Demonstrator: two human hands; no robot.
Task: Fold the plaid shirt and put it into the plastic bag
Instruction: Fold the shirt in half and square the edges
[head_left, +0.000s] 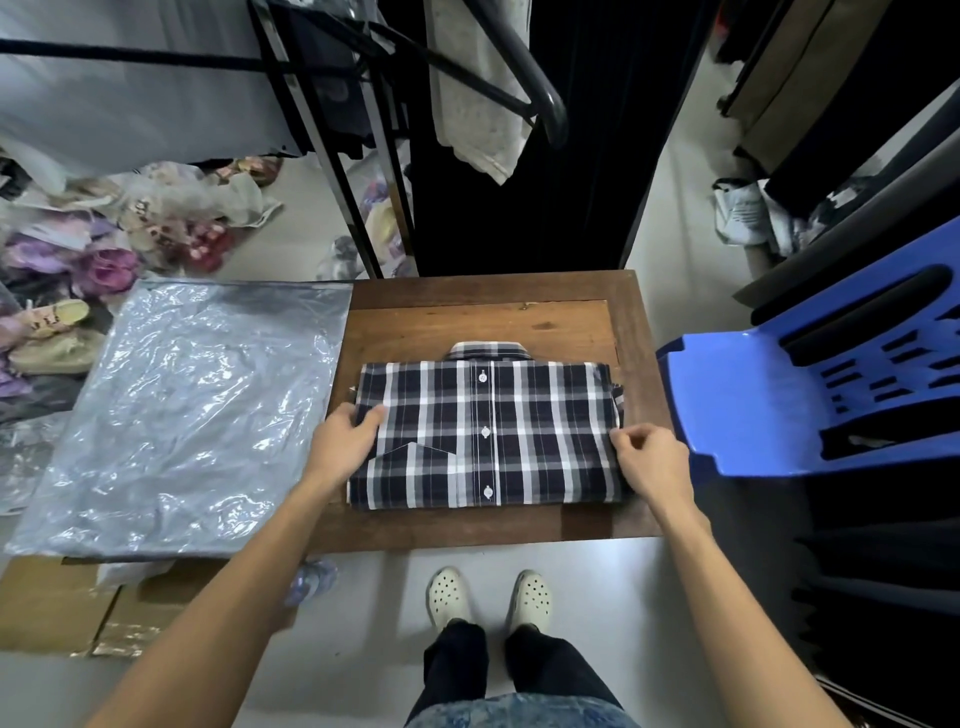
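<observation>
The plaid shirt (488, 431) lies folded into a neat block in the middle of the wooden bench (467, 322), with the buttons facing up and the collar at 12 o'clock, away from you. The chest pocket shows near your left side.

Your left hand (345, 441) is on the shirt's 9 o'clock edge. Its thumb lies on top of the cloth and the other fingers (340, 413) curl around the edge, so this hand grips the shirt's side.

Your right hand (649, 462) is at the shirt's 3 o'clock edge. Its fingers are bent, and the thumb and first finger come close together right at the edge of the cloth. You cannot tell for sure if they pinch the cloth or only touch it.

The plastic bag (182, 415) lies flat and shiny at 9 o'clock from the shirt, just beside your left hand. One side of it lies over the bench's left edge, and the rest sits on cardboard boxes (57, 608).

A blue plastic chair (743, 405) stands at 3 o'clock, close to the bench. Your two feet in white shoes (488, 597) stand on the floor at 6 o'clock. A heap of colourful shoes (104, 249) lies on the floor at 10 o'clock. A pale cloth (478, 104) hangs from a dark rack at 12 o'clock.
</observation>
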